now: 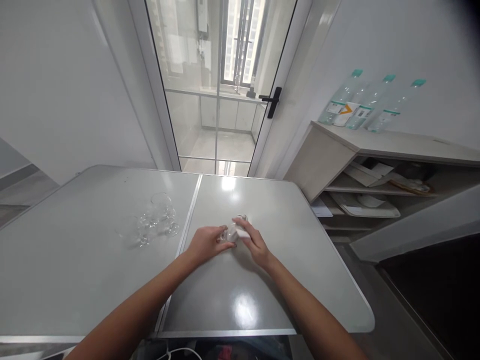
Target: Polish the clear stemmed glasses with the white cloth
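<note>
Over the right half of the table, my left hand (206, 243) and my right hand (257, 244) meet in front of me. Between them is a small clear, glass-like piece (231, 232), its exact kind partly hidden by fingers. My left thumb and fingers close around its left side. A white piece (243, 233), perhaps tissue or cloth, is in the fingers of my right hand and pressed against the clear piece. To the left lies a cluster of several clear glass-like pieces (155, 220) with rounded rims, close together on the tabletop.
A metal seam (193, 200) divides the grey table (93, 280). Beyond it stands a glass door (217, 95) with a black handle (275, 102). At right, a wooden shelf unit (333, 155) bears several clear bottles (388, 112) with green caps.
</note>
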The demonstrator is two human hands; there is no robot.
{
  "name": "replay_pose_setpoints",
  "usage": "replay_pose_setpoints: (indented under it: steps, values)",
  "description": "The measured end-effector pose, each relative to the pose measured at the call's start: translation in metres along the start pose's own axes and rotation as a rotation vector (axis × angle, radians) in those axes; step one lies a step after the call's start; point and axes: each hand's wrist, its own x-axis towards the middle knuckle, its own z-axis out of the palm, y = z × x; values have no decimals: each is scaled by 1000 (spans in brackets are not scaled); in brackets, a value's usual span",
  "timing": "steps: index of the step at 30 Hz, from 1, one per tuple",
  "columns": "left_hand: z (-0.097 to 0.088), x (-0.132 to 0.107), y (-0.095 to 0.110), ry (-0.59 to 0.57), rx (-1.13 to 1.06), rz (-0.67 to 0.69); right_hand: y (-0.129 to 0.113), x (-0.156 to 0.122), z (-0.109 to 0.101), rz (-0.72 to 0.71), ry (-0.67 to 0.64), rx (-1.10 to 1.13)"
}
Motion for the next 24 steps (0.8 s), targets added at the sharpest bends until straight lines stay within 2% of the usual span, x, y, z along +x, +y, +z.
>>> replay_pose_setpoints:
  steps: [1,3,4,6,8,11,13,15,17,20,22,24]
  values:
    - [2,-1,-4,64,116,51,1,3,4,96,64,93]
    - [6,-1,-9,107,243,102,1,8,11,273,124,284]
    - [7,-1,-8,98,246,101,1,9,13,318,124,342]
    - [8,-1,-3,46,127,29,-2,8,14,290,115,333]
    - [7,-1,7,-101,-152,-132,-7,4,11,177,113,227]
    - [3,-1,20,-412,-622,-396,-11,-3,1,47,68,133]
    - [3,0,22,-509,-739,-448,-10,-5,-4,-7,27,105]
    - [5,0,19,-454,-624,-373,-8,-3,-6,-31,21,66]
    - [9,0,12,-266,-316,-236,-4,1,-3,29,58,60]
    - [16,-2,0,42,163,-73,2,8,5,245,133,178]
    - [18,-3,-3,112,284,-33,5,9,9,322,135,280]
    - [19,-3,-2,79,204,-59,6,9,10,316,110,339]
